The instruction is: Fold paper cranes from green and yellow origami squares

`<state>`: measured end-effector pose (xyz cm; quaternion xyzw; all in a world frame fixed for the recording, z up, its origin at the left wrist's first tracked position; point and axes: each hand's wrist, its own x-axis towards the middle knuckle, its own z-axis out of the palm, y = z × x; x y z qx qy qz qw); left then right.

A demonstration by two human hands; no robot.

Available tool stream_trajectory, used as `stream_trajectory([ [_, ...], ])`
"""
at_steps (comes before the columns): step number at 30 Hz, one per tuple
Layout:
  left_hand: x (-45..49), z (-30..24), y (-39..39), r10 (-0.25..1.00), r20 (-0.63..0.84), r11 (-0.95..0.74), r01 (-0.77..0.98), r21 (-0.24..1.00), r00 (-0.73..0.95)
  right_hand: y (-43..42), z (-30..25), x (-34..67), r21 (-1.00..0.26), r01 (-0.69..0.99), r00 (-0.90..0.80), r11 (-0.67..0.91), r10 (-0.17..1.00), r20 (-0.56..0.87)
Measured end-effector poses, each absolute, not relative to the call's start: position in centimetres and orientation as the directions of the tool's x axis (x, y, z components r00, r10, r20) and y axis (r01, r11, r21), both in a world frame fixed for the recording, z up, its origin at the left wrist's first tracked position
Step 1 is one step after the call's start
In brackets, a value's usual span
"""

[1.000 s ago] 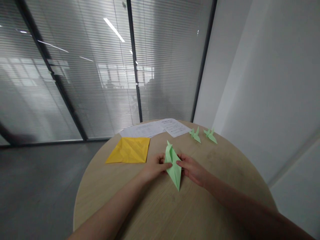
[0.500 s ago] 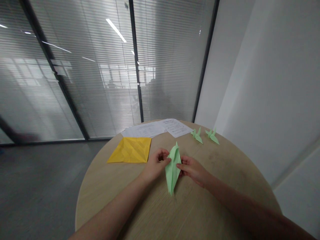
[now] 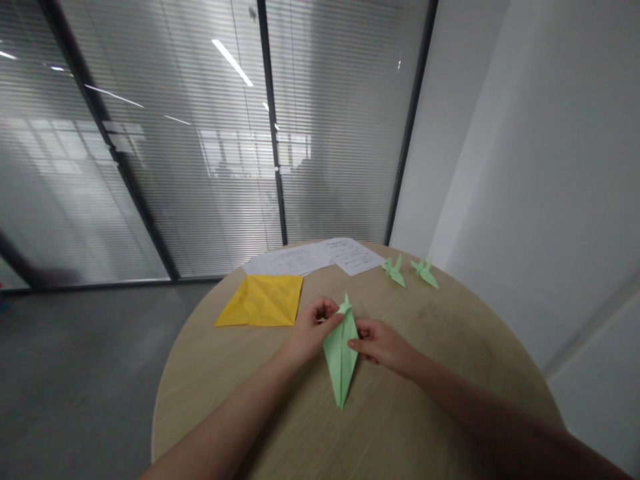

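A long, diamond-shaped piece of folded light-green paper (image 3: pixel 342 357) is held above the front middle of the round table (image 3: pixel 400 427). My left hand (image 3: pixel 316 325) pinches its upper left part, the thumb lying across the front near the top. On the right edge, my right hand (image 3: pixel 380 343) grips it between the thumb in front and fingers behind. The paper's lower end narrows to a point towards me, and a crease runs down its middle. Some fingertips of both hands are hidden behind the paper.
Yellow folded paper (image 3: pixel 265 301) lies to the left of my hands. Printed white sheets (image 3: pixel 350 255) are spread at the table's far edge. Two light-green paper cranes, one (image 3: pixel 395 272) left of the other (image 3: pixel 426 273), stand at the back right. Glass panels with blinds (image 3: pixel 340 133) rise behind.
The green paper has tilted, its broad face now flatter towards me and its lower point nearer. My right hand has shifted slightly down along its edge; my left hand has barely moved.
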<state>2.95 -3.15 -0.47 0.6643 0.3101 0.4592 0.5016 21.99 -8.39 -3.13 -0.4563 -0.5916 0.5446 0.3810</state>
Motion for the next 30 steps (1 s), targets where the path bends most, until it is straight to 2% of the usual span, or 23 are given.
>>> stream_trajectory([
  [6,2.6,-0.4,-2.2,0.878,0.189,-0.101,-0.215,0.971,0.439,-8.0,-3.6,22.3,-0.989,0.147,-0.245,-0.026,0.968,-0.061],
  [14,1.8,0.1,-2.7,0.874,0.156,-0.054,-0.226,0.973,0.46,-8.0,-3.5,22.3,-0.991,0.135,-0.26,-0.014,0.964,-0.049],
  [21,1.9,-0.1,-2.8,0.867,0.151,-0.105,-0.122,0.987,0.475,-8.1,-3.6,22.3,-0.99,0.138,-0.246,-0.004,0.969,-0.038],
  [26,2.0,-0.2,-3.0,0.908,0.078,-0.053,-0.071,0.996,0.411,-8.2,-3.5,22.3,-0.987,0.16,-0.266,0.002,0.963,-0.041],
  [30,1.8,-0.3,-2.5,0.886,0.062,-0.055,-0.03,0.998,0.459,-8.3,-3.3,22.3,-0.991,0.135,-0.292,0.0,0.955,-0.04],
])
